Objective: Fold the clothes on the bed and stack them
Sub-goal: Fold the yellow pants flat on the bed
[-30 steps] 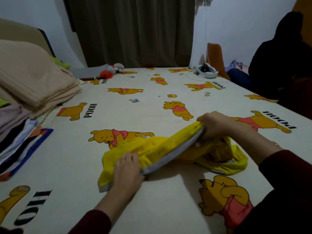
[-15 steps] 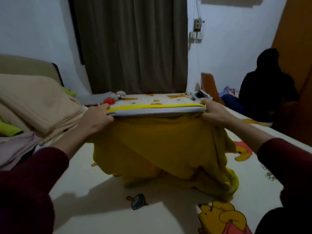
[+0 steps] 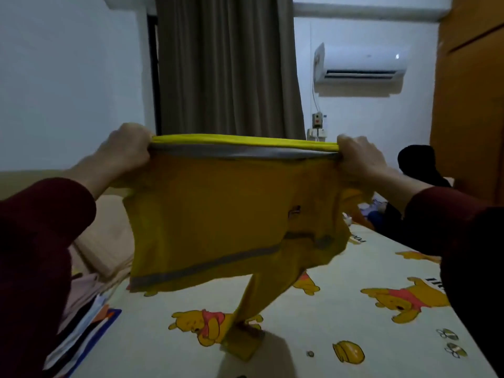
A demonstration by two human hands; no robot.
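A yellow shirt (image 3: 212,214) hangs in the air above the bed (image 3: 341,309), stretched out flat between two raised hands. The left hand (image 3: 128,148) grips one end of the shirt's top edge with its fingers curled tight round the cloth, and the right hand (image 3: 354,156) grips the other end the same way, so that the edge, with a grey band along it, runs taut and nearly level between them. The body of the shirt drops down from that edge, a second grey band crosses its lower part at a slant, and one sleeve (image 3: 253,309) dangles lower, its cuff touching the bed sheet, which is printed with yellow cartoon bears. At the left side of the bed lies a stack of clothes (image 3: 81,323) with a folded beige blanket (image 3: 106,241) behind it. A brown curtain (image 3: 226,66) hangs at the far wall, with an air conditioner (image 3: 360,64) to its right, and a person in dark clothing (image 3: 417,165) sits beyond the right edge of the bed.
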